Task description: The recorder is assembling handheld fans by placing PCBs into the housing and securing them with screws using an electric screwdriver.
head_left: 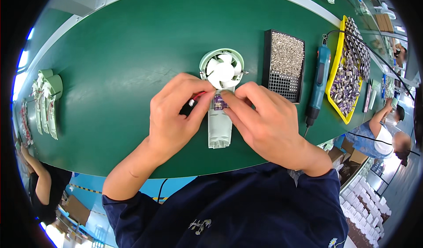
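Observation:
A pale green handheld fan (222,70) with white blades lies on the green bench in front of me, its head pointing away. The open handle shell (219,133) runs toward me. Inside its upper part sits a small purple circuit board (220,103). My right hand (271,120) is closed, thumb and forefinger gripping the board at its right side. My left hand (176,113) pinches a red wire (199,94) just below the fan head; a small white connector (191,102) hangs beside the fingers. The fingertips hide part of the wiring.
Right of the fan stand a black tray (301,78) of small metal screws, a teal electric screwdriver (320,74) with a cable, and a yellow bin (337,67) of circuit boards. Several fan shells (49,100) stand at the left. Other people work at both sides.

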The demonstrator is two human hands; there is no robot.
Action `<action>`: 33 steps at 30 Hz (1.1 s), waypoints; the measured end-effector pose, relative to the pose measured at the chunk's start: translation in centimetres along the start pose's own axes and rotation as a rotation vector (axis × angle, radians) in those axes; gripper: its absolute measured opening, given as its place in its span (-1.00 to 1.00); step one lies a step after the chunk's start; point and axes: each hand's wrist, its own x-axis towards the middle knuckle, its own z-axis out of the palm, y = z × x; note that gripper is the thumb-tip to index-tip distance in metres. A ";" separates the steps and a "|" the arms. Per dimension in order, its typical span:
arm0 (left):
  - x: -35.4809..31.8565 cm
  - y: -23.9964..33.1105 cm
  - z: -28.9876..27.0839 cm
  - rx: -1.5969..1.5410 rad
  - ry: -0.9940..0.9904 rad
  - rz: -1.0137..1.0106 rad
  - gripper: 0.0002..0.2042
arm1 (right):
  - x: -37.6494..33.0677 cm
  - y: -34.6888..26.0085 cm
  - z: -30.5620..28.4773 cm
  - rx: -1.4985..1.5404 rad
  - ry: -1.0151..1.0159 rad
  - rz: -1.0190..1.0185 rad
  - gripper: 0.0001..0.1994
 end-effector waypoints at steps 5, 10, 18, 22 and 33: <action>0.4 0.5 -0.4 -0.018 -0.084 0.079 -0.80 | -0.1 0.4 0.1 0.012 0.027 -0.014 -0.69; 0.0 0.4 -0.9 0.017 -0.122 0.075 -0.80 | -1.3 1.2 -0.9 0.089 0.144 0.079 -0.68; 0.2 1.1 -0.3 0.170 -0.103 0.185 -0.81 | -8.6 8.1 -2.9 -0.416 0.254 0.769 -0.46; 0.1 1.2 -0.6 0.172 -0.120 0.178 -0.79 | -7.8 8.2 -3.2 -0.421 0.110 0.820 -0.50; -0.2 1.0 -0.6 0.147 -0.121 0.148 -0.82 | -8.5 8.0 -6.4 1.104 0.580 0.505 -0.31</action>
